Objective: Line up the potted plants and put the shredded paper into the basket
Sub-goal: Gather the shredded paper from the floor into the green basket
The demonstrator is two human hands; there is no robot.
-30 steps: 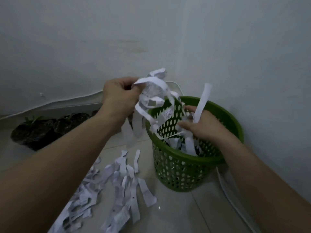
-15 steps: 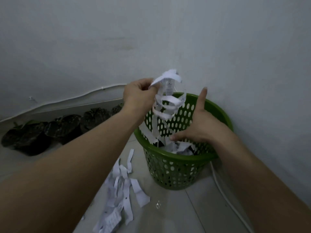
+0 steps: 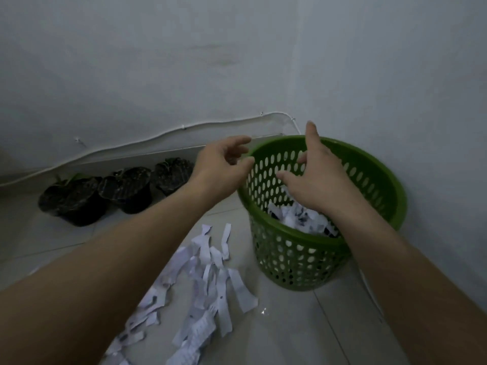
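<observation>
Shredded paper (image 3: 303, 219) from my last handful now lies at the bottom of the green basket (image 3: 376, 180), which stands on the floor in the corner where the two walls meet. More strips (image 3: 208, 280) are strewn over the floor tiles just beside the basket, on its left, trailing back toward me. My left hand (image 3: 221, 164) hovers at the basket's left rim, fingers loosely spread and holding nothing; my right hand (image 3: 313, 175) hangs over the basket's mouth, fingers apart, also empty.

To do this step well, I reckon I should sweep the loose strips together into one heap before lifting, cup them with both hands (single strips flutter away easily), and let go low inside the rim.

Half a second ago my left hand pinched a dangling bunch of strips above the basket and my right steadied them; now that bunch is inside and both hands have let go. The potted plants (image 3: 123, 188) stand side by side along the far wall's foot.
</observation>
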